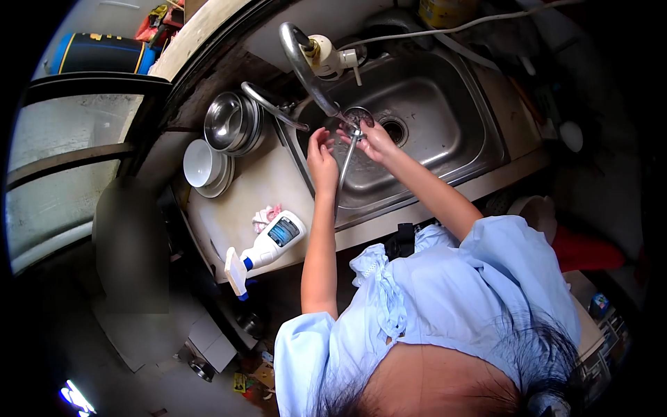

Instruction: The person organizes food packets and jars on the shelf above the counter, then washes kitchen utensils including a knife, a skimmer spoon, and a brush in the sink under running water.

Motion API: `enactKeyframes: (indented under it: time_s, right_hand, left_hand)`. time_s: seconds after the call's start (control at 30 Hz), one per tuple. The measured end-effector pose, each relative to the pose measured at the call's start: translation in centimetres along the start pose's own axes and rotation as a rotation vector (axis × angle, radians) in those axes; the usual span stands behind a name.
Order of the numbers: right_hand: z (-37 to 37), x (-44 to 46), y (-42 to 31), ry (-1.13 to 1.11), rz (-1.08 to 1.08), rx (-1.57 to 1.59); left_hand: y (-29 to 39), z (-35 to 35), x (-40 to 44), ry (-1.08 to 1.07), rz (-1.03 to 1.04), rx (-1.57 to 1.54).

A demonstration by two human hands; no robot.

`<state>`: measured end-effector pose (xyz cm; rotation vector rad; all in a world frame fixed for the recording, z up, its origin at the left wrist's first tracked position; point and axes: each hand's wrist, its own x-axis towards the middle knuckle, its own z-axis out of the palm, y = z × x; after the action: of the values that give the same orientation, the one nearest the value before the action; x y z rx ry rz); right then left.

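My right hand (pixel 375 142) is closed around a metal ladle (pixel 347 163) under the tap's spout, over the sink. The ladle's rounded head is partly hidden by the fingers, and its long handle slants down toward the sink's near edge. Just left of the handle is my left hand (pixel 322 163), its fingers loosely curved and apart, with nothing visible in them. The curved tap (pixel 306 69) ends right above the ladle, and the stream is hard to make out. Beneath both hands lies the steel sink (pixel 445 115), wet near the drain (pixel 394 131).
Metal bowls (pixel 229 121) and white bowls (pixel 203 165) are stacked on the left counter. A white spray bottle (pixel 274 236) lies near its front edge beside a pink and white cloth (pixel 266 217). A second spout (pixel 274 108) reaches over the sink's left rim.
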<state>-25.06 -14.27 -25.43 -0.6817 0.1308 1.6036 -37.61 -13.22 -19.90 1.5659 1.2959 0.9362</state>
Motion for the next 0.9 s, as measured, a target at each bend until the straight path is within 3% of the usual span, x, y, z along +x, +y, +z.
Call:
enactKeyframes:
  time_s: [0.07,0.1,0.2,0.37,0.43,0.53,0.67,0.73,0.87,0.9]
  right_hand:
    - [0.5,-0.1,1.2,0.040,-0.020,-0.059]
    - [0.5,0.1,1.7,0.059,-0.026,-0.058]
    - [1.8,-0.6,1.2,0.262,-0.005,-0.198]
    - [1.5,0.3,1.1,0.219,-0.056,-0.174]
    - [1.2,0.0,1.2,0.147,-0.029,-0.046]
    - [1.6,-0.6,0.8,0.163,-0.037,-0.153]
    - [1.1,-0.7,0.1,0.263,-0.115,-0.028]
    - [-0.3,0.3,0.2,0.243,-0.105,0.025]
    - [-0.7,1.0,0.9,0.199,-0.101,0.113]
    - [-0.5,0.9,1.1,0.161,-0.110,0.142]
  left_hand:
    - [0.8,0.4,1.1,-0.072,0.115,0.036]
    - [2.4,0.9,1.3,-0.152,0.024,-0.084]
    - [3.5,2.2,2.8,-0.355,-0.037,-0.023]
    - [3.8,4.7,5.8,-0.495,0.076,-0.044]
    - [3.9,5.4,6.9,-0.556,0.040,0.145]
    - [3.2,5.8,6.7,-0.494,0.010,0.193]
    - [0.0,3.2,5.5,-0.400,0.272,0.507]
    - [-1.2,1.5,4.4,-0.344,0.259,0.583]
    - [2.9,-0.4,2.7,-0.681,-0.881,-0.025]
    - [2.8,-0.8,2.2,-0.682,-0.883,-0.024]
